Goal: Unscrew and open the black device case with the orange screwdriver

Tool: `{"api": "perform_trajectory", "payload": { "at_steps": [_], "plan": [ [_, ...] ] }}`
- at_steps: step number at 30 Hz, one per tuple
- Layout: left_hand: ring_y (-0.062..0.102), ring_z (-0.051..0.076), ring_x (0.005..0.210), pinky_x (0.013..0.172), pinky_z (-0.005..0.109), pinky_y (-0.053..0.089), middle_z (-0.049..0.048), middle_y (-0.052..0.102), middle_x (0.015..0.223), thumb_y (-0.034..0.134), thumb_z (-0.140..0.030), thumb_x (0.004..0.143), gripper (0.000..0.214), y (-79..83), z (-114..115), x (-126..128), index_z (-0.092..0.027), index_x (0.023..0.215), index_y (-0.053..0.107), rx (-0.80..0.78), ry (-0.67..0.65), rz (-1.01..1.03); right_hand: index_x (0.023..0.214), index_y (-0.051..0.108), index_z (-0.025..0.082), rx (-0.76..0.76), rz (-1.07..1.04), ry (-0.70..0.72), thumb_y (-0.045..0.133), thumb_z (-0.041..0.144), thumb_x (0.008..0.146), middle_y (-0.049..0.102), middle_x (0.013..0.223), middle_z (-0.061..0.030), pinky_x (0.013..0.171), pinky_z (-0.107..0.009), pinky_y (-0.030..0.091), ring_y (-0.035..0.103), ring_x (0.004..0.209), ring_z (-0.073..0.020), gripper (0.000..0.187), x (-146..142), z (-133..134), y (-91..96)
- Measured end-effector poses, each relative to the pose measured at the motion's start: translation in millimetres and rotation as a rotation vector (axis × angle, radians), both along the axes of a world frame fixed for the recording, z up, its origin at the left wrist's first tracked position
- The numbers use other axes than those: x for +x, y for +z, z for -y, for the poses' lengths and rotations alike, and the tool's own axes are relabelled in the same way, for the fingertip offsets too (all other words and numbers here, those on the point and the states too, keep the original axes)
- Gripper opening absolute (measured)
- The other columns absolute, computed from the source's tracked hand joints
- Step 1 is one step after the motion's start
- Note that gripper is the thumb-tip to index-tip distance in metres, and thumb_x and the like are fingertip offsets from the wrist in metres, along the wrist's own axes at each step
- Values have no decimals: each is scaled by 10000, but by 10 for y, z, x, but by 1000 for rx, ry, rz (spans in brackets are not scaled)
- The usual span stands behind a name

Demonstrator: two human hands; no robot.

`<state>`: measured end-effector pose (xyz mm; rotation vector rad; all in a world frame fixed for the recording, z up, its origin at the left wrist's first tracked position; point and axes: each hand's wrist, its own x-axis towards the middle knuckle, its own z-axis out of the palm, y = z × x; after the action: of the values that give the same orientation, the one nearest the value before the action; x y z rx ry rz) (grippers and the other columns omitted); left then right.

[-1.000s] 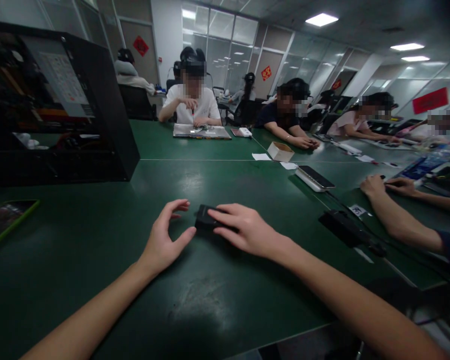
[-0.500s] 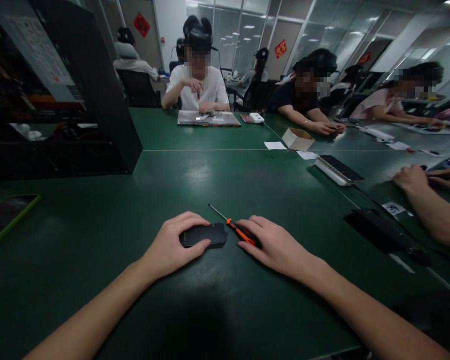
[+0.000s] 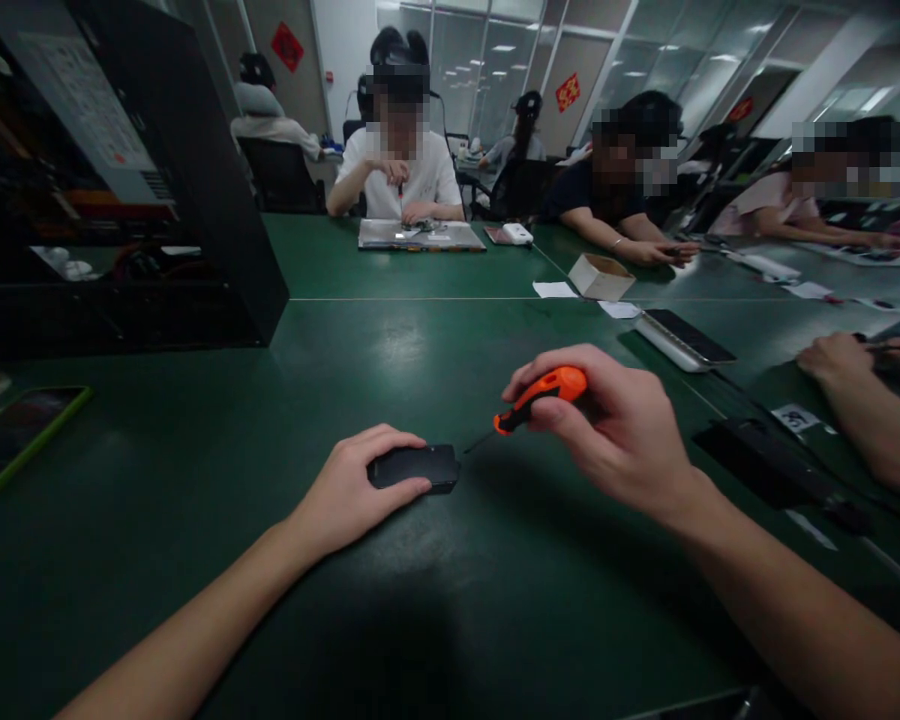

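A small dark rectangular case [image 3: 420,467] lies on the green tabletop [image 3: 390,345], its exact kind unclear. My left hand [image 3: 364,485] grips it from the left, thumb along the near side and fingers along the far side. In my right hand [image 3: 607,420] is a screwdriver [image 3: 544,395] with an orange and black handle, held between thumb and fingers above the table. Its thin shaft slants down to the left, and the tip is close to the right end of the case; whether they touch I cannot tell.
An open black computer case [image 3: 225,200] stands at the left, near a green-edged phone [image 3: 30,430]. A small cardboard box [image 3: 600,277], a power bank-like white device [image 3: 682,338] and a black adapter with cables [image 3: 784,470] lie rightward. Several people work around the table.
My right hand has lifted the screwdriver off the table and turned it, so its tip now points down-left towards the case. My left hand keeps its hold.
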<state>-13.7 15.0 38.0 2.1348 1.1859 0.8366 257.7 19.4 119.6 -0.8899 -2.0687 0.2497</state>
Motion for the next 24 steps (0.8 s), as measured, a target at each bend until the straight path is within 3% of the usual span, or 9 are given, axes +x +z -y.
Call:
{"api": "perform_trajectory", "payload": {
  "at_steps": [3, 7, 11, 15, 19, 22, 24],
  "plan": [
    [708, 270, 1041, 939, 413, 553, 53, 754, 1140, 768, -320, 842, 333, 40, -16, -23, -259, 1167, 726, -36, -21, -37, 989, 606, 213, -35, -67, 34, 585, 402, 995, 683, 823, -6, 577, -266, 484, 631, 614, -131, 190, -241, -41, 170],
    [692, 266, 1061, 975, 419, 533, 41, 748, 1137, 747, -250, 834, 285, 78, 7, -8, -252, 1118, 725, -28, -67, -36, 967, 595, 210, 57, -20, 63, 566, 384, 1004, 651, 759, 18, 557, -237, 451, 590, 587, -108, 181, -509, -40, 256],
    [674, 284, 1071, 980, 464, 532, 61, 722, 1147, 738, -216, 795, 302, 24, 87, 123, -237, 1092, 691, 14, 68, -42, 953, 595, 207, 140, 68, 51, 561, 386, 1000, 654, 773, 12, 585, -237, 443, 593, 630, -115, 188, -558, -71, 194],
    [662, 304, 1090, 972, 498, 536, 73, 681, 1182, 826, -341, 754, 291, -54, 125, 255, -232, 987, 691, 34, 227, -20, 936, 603, 201, 144, 53, 0, 566, 385, 992, 638, 747, 15, 572, -237, 418, 558, 602, -111, 196, -512, -179, 109],
    [597, 355, 1232, 1053, 575, 485, 80, 608, 1342, 862, -346, 728, 276, -16, 84, 219, -260, 970, 758, -30, 215, -40, 936, 611, 196, 134, 82, -18, 568, 386, 993, 633, 736, 15, 570, -232, 414, 553, 599, -110, 203, -488, -248, 88],
    [539, 383, 1316, 1111, 618, 426, 70, 552, 1442, 844, -343, 746, 357, 28, 59, 127, -301, 1091, 763, -107, 178, -60, 934, 606, 190, 136, 70, 6, 572, 376, 996, 615, 719, 27, 547, -225, 400, 522, 561, -93, 198, -484, -240, 100],
    [551, 368, 1311, 1115, 607, 432, 90, 529, 1470, 818, -325, 768, 596, 17, 64, 86, -307, 1334, 633, -115, 229, 9, 940, 600, 191, 146, 60, 30, 571, 366, 997, 618, 730, 27, 554, -226, 409, 533, 571, -94, 186, -487, -216, 108]
  ]
}}
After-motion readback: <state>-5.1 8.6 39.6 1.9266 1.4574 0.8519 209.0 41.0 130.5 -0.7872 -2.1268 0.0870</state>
